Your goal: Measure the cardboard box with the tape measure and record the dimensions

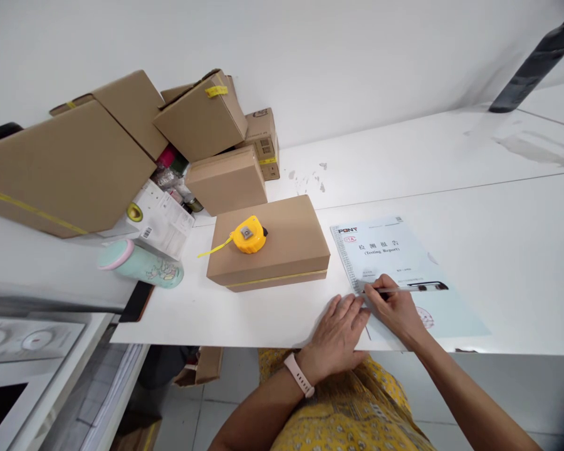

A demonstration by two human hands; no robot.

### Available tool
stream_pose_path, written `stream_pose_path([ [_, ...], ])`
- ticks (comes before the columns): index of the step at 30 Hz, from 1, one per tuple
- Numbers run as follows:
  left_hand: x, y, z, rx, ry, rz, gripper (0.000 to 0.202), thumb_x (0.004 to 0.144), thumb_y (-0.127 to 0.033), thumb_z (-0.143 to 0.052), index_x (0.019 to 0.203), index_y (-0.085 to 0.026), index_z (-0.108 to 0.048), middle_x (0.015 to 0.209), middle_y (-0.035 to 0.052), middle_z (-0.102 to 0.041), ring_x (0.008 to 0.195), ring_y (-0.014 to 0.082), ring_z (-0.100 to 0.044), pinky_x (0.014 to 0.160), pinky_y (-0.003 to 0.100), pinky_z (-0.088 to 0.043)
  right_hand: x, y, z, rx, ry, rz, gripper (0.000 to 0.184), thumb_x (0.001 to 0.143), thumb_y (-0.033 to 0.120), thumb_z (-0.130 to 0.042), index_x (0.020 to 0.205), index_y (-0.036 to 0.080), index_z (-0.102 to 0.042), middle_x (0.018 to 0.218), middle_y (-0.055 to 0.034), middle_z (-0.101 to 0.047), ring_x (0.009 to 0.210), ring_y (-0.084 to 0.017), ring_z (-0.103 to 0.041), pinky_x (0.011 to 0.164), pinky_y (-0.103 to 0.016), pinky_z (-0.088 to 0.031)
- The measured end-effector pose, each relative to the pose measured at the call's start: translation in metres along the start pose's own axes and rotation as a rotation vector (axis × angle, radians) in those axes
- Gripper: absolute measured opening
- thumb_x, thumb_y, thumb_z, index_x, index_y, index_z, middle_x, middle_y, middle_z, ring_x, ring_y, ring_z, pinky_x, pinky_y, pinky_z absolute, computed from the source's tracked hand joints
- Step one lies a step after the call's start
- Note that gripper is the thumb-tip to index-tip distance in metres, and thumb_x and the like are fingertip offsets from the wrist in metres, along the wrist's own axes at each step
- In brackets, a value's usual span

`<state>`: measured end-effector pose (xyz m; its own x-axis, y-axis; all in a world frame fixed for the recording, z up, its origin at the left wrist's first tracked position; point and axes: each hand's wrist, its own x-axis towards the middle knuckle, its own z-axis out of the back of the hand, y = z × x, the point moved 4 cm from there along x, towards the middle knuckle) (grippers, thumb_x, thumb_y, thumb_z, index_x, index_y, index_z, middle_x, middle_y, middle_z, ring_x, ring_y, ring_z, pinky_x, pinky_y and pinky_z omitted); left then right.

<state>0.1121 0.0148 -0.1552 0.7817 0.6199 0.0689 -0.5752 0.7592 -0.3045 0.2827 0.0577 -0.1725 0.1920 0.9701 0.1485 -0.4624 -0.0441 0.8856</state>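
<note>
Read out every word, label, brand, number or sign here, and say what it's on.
"PONY": top left of the report cover.
"检测报告": same cover, upper part.
"(Testing Report)": directly under those characters.
Too small or blurred to read: the cover's other lines and red stamps, print on the white box and small rear box, marks on the short yellow tape and dials.

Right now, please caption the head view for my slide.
The right hand holds a pen over a testing report, near a box bearing a tape measure.
</note>
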Motion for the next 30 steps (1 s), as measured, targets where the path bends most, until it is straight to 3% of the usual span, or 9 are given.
stream_pose_path([
  [30,0.000,0.001,-0.001,0.002,-0.009,0.000,0.081,0.091,-0.048,-0.072,0.153,-0.009,-0.037,0.164,0.0186,-0.041,0.156,0.0328,-0.032,0.132,0.049,-0.020,-0.001,0.010,0.003,0.007,-0.013,-0.012,0.036,0.089,0.050,-0.064,0.067,0.026,-0.048,0.054,0.0034,-0.049,0.052,-0.015,-0.045,0.050,-0.029,-0.038],
])
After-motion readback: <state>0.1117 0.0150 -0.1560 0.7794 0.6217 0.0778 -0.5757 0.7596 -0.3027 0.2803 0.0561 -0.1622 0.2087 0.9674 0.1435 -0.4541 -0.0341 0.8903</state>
